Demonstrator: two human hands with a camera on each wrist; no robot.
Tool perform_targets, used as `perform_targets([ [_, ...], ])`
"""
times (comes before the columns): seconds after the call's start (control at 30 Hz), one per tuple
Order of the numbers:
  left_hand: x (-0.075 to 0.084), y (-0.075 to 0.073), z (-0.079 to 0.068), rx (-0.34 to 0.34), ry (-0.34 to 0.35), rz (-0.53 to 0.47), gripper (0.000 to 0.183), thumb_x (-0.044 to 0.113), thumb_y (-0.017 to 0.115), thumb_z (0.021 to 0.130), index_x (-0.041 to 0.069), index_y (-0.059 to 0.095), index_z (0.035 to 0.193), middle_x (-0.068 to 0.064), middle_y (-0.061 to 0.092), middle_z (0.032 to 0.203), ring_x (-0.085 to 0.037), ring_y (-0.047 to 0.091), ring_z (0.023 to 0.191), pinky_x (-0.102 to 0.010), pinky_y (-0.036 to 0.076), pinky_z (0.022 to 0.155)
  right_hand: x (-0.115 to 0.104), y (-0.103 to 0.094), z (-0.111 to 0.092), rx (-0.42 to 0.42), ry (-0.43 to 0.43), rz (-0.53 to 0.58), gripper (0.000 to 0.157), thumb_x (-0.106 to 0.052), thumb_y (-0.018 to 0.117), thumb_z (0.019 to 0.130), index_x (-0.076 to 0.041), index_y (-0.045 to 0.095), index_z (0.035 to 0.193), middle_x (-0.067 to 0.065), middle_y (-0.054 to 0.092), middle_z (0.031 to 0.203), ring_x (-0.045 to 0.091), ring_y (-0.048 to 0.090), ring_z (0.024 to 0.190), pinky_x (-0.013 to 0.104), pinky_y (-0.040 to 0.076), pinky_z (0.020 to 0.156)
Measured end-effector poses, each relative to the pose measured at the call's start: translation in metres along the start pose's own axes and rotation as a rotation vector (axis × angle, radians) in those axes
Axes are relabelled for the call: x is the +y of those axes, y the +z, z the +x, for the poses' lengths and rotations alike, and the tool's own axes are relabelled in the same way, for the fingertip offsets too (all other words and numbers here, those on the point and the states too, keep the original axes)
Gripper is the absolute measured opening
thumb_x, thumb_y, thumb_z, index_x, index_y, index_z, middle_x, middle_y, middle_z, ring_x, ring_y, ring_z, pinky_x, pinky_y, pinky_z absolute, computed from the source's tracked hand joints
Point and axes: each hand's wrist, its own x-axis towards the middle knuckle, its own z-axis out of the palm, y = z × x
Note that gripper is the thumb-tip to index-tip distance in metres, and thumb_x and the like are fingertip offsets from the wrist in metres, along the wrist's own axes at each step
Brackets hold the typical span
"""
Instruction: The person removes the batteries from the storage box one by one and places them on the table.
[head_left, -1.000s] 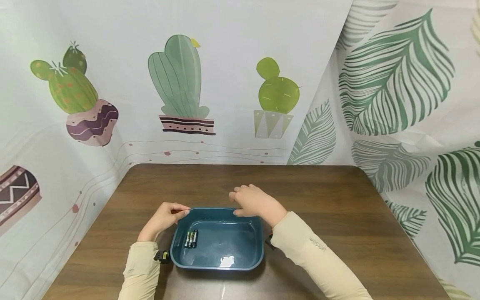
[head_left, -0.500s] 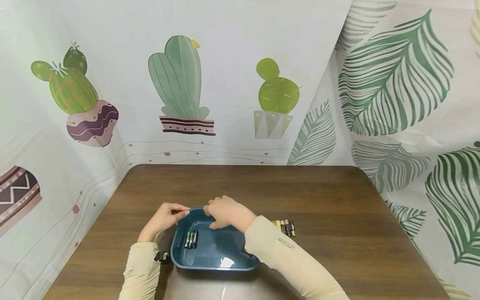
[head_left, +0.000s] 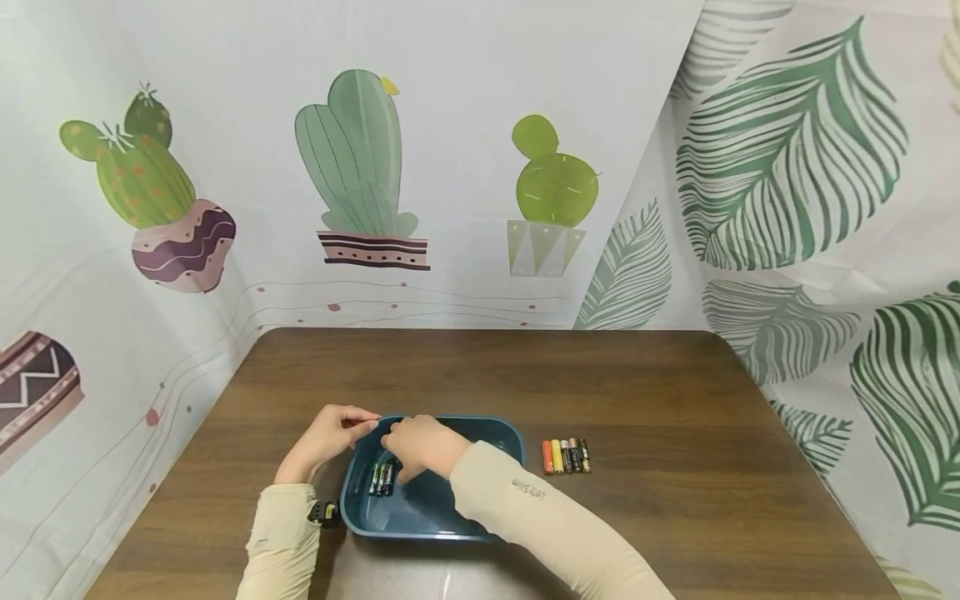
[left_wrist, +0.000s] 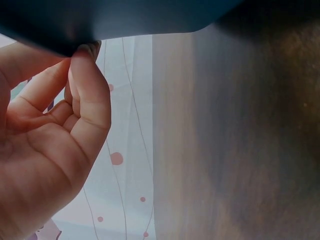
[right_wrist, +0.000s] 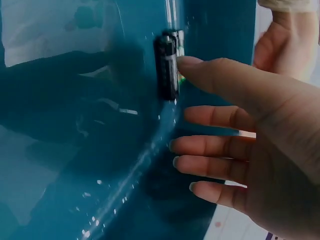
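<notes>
A blue plastic basin (head_left: 420, 515) stands on the table near the front. At its far-left corner my left hand (head_left: 330, 442) pinches the rim between thumb and fingers; the left wrist view shows the hand (left_wrist: 55, 120) against the basin's underside (left_wrist: 135, 17). Inside, at the left, a small row of dark batteries (head_left: 381, 480) lies side by side. My right hand (head_left: 426, 446) reaches in over them. In the right wrist view its fingers are spread and straight, holding nothing, the thumb tip close beside a black battery (right_wrist: 166, 67).
To the right of the basin several batteries (head_left: 566, 457) lie in a row on the brown wooden table (head_left: 637, 400), orange and yellow ones at the left end, dark ones at the right. A printed cloth (head_left: 465, 167) hangs behind the table.
My right hand has moved left and down, from the basin's far-right rim into the basin beside the batteries. The row on the table has come into view. The left hand stays put.
</notes>
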Motion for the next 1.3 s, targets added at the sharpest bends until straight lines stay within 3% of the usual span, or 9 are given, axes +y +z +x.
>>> perform_targets([
  [0.4,0.004,-0.001,-0.002,0.001,-0.034,-0.014,0.02,0.009,0.065,0.092,-0.005,0.071,0.106,-0.012,0.066,0.095,-0.022,0.051,0.059,-0.037,0.049,0.057,-0.013,0.007,0.009,-0.008,-0.001,-0.016,0.068,-0.058,0.075,0.075,-0.023,0.058,0.13,-0.007,0.06,0.124,0.011,0.055,0.114,0.029,0.043,0.097],
  [0.73,0.003,0.001,0.0,0.016,-0.061,-0.022,0.018,0.007,0.065,0.091,-0.004,0.071,0.103,-0.012,0.066,0.094,-0.018,0.05,0.058,-0.037,0.051,0.059,-0.015,0.014,0.014,0.028,-0.023,-0.045,0.076,-0.066,0.071,0.073,-0.021,0.057,0.132,-0.006,0.058,0.127,0.011,0.054,0.114,0.029,0.043,0.095],
  [1.3,0.0,0.002,0.0,0.019,-0.093,-0.048,0.018,0.007,0.064,0.092,-0.003,0.072,0.105,-0.009,0.066,0.095,-0.019,0.05,0.062,-0.035,0.049,0.059,-0.015,0.019,0.012,0.054,-0.051,-0.082,0.066,-0.061,0.068,0.079,-0.023,0.056,0.131,-0.005,0.058,0.125,0.011,0.054,0.111,0.027,0.044,0.092],
])
